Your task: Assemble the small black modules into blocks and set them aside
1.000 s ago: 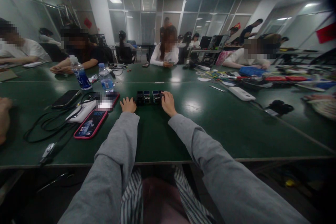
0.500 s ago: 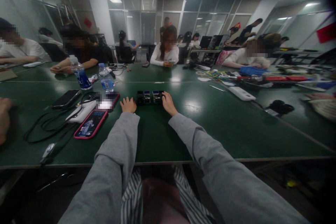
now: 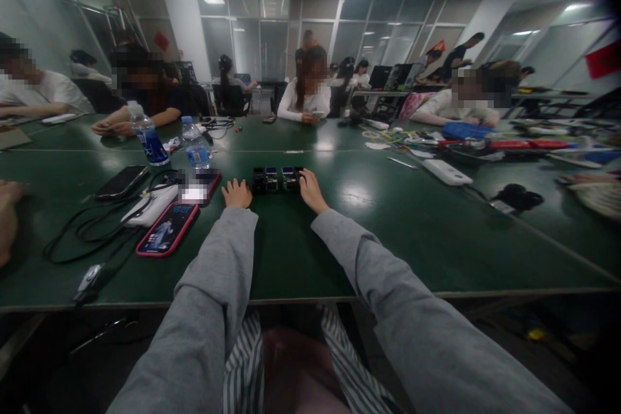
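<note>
Two small black electronic modules with little screens and visible circuitry stand side by side on the green table (image 3: pixel 291 246), a narrow gap between them. My left hand (image 3: pixel 237 194) lies flat with fingers spread, just left of the left module (image 3: pixel 265 180). It holds nothing. My right hand (image 3: pixel 313 191) has its fingers around the right end of the right module (image 3: pixel 290 179), which partly covers that end. Both modules rest on the tabletop.
Left of my arms lie a pink-cased phone (image 3: pixel 167 229), a white power bank (image 3: pixel 150 206), a black phone (image 3: pixel 122 182) and cables. Two water bottles (image 3: pixel 149 136) stand behind them. A white device (image 3: pixel 447 173) and cluttered wires (image 3: pixel 402 138) are at the right. Several people sit around.
</note>
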A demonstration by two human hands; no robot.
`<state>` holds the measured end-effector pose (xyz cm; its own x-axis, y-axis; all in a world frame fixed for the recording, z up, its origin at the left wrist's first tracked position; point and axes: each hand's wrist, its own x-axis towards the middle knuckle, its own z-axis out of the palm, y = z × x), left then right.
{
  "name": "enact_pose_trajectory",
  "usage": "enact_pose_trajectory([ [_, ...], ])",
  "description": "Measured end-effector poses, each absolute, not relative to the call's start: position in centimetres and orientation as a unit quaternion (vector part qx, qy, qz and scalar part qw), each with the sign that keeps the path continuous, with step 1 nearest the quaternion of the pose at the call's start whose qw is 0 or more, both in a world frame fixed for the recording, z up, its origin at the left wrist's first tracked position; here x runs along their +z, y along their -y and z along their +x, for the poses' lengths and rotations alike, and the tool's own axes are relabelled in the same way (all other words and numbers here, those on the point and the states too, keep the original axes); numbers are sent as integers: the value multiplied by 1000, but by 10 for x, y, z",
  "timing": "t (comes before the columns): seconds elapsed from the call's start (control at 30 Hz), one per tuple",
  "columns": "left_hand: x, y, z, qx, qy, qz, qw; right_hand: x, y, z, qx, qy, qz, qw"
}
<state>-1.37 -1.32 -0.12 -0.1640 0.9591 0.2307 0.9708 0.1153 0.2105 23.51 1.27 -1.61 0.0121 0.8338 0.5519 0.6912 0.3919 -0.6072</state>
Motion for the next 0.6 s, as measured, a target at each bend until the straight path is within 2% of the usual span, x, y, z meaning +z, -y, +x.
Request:
enact_pose_trajectory([
  [0.27,-2,12,-15,-156,744,-650,15,-13,-10,233,55,707,-540,453],
  [0.5,1,16,-14,-147,745,-651,20,-1,-3,235,-8,672,-545,501],
  [0.6,1,15,-14,-145,744,-652,22,5,7,231,-39,691,-542,476],
])
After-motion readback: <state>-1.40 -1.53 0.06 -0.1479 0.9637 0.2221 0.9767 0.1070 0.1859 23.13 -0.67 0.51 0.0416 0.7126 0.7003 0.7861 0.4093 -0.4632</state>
